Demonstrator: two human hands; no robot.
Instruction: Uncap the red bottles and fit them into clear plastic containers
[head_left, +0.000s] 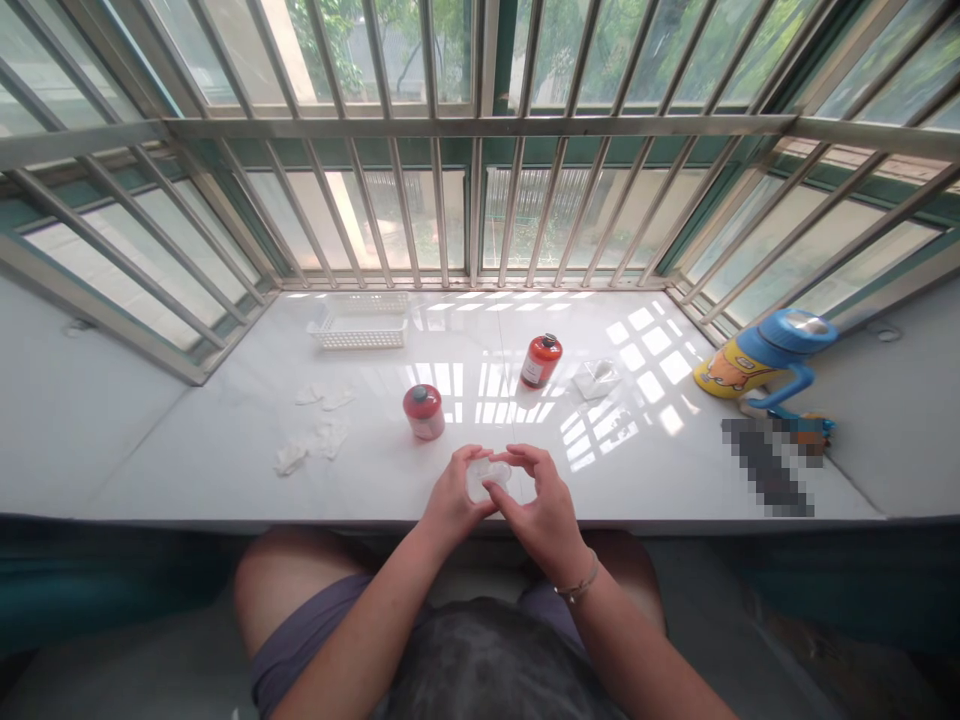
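Observation:
A small, clear, round plastic piece [486, 474], perhaps a little cup or lid, is held between both hands above the front edge of the white counter. My left hand [450, 500] curls around its left side with thumb and fingers. From the other side my right hand [541, 502] reaches over; its thumb tip and fingertips touch the piece, and a gap shows inside their curve. Just beyond the hands stands a red bottle [424, 412] with a dark grey cap. Farther back and to the right is an orange-red bottle [541, 362] with a white label and black cap.
Crumpled white tissues [319, 432] lie at left, before a white perforated basket [364, 330]. A white tissue pack [597, 379] sits right of the bottles. A blue-and-yellow flask [757, 355] stands at far right, near a pixelated dark object [766, 470]. Window bars [480, 125] enclose the back.

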